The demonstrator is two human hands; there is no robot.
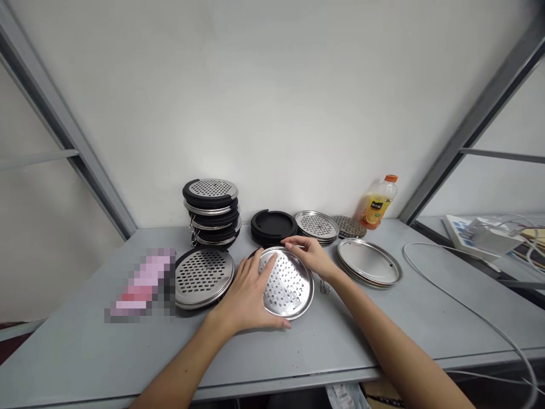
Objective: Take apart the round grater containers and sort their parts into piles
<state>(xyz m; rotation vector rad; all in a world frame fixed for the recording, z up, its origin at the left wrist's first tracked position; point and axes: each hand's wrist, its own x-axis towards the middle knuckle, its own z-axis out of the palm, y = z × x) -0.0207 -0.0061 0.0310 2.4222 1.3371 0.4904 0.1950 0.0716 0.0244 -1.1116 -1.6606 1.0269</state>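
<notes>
A shiny round metal grater plate (287, 287) with rows of raised holes lies in front of me, its near side tipped toward me. My left hand (251, 289) spans its left side, thumb along the near rim and fingers spread over the left and far edge. At the far right rim, my right hand (310, 255) is closed, fingertips bent on the edge. Part of a black ring shows behind the plate; whether they are joined is hidden. Just left sits another perforated plate (204, 278) on a dark base. A small wire clasp (325, 287) is below my right wrist.
Stacked plates with black rims (212, 218) stand at the back left. Behind my hands are black rings (273, 226) and perforated plates (317, 225). Smooth metal discs (369, 262), a juice bottle (378, 203) and a white cable (464, 307) are on the right. A blurred pink item (147, 281) lies left.
</notes>
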